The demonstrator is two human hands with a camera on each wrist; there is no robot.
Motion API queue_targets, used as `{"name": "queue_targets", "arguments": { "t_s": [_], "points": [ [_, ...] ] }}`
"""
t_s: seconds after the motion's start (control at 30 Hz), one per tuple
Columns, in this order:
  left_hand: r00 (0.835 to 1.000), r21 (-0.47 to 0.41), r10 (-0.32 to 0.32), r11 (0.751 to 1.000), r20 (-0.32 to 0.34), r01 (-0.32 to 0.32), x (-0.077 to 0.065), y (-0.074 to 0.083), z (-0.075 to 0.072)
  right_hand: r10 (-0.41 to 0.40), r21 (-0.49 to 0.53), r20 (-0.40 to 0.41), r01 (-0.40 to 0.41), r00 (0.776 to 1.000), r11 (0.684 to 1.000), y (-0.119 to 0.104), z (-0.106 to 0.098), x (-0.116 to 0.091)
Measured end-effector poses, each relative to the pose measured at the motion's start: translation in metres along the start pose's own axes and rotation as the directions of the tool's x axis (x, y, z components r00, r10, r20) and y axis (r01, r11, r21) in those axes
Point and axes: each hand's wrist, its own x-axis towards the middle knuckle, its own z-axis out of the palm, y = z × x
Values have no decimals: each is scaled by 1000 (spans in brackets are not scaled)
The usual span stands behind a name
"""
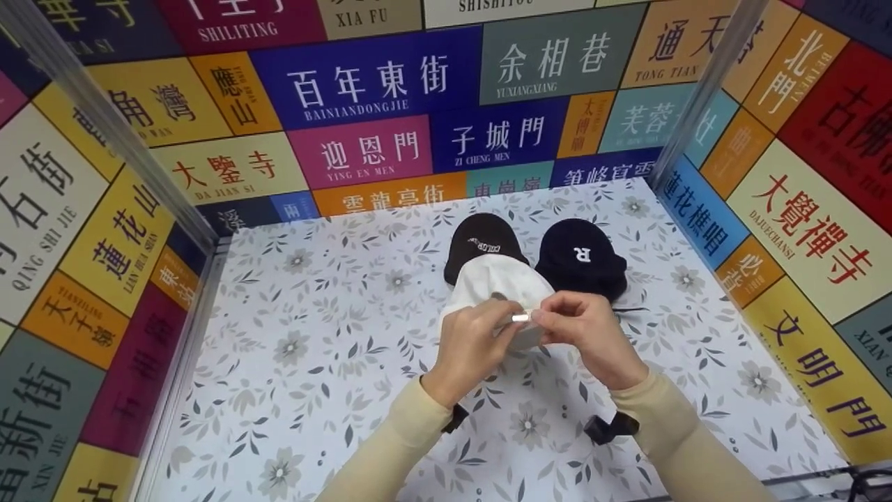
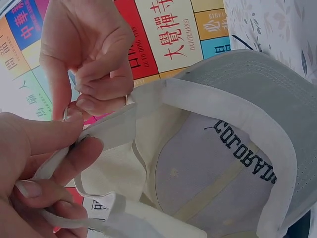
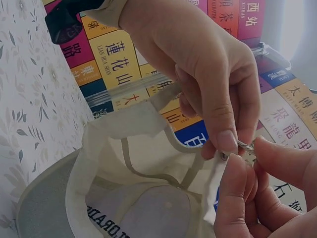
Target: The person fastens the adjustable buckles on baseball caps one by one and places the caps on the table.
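A white baseball cap (image 1: pixel 488 275) is held up between both hands, its opening facing the wrist cameras. Black lettering (image 2: pixel 245 151) shows reversed inside the crown, and the brim (image 2: pixel 247 69) is grey underneath. My left hand (image 1: pixel 474 345) pinches the cap's narrow back strap (image 2: pixel 52 162), part of which loops below the fingers. Opposite it, my right hand (image 1: pixel 589 335) pinches the back edge of the cap by a small metal buckle (image 3: pixel 245 148). Fingertips of both hands meet at the buckle and partly hide it.
Behind the white cap lie a dark brown cap (image 1: pixel 481 233) with white lettering and a navy cap (image 1: pixel 582 251) with a white R. A floral-patterned cover (image 1: pixel 334 348) lies over the table. Panels of coloured signs (image 1: pixel 369 84) wall the back and sides.
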Motion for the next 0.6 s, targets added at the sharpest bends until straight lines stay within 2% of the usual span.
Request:
{"name": "queue_targets", "arguments": {
  "t_s": [0.3, 0.6],
  "points": [
    [1000, 21, -7, 1000, -1, 7, 0, -2, -2, -13, -18, -44, 12, 999, 1000, -5, -8, -1],
    [1000, 16, -20, 1000, 3, 20, -1, 0, -4, -5, -15, -21, 4, 1000, 1000, -3, -10, -3]
  ]
}}
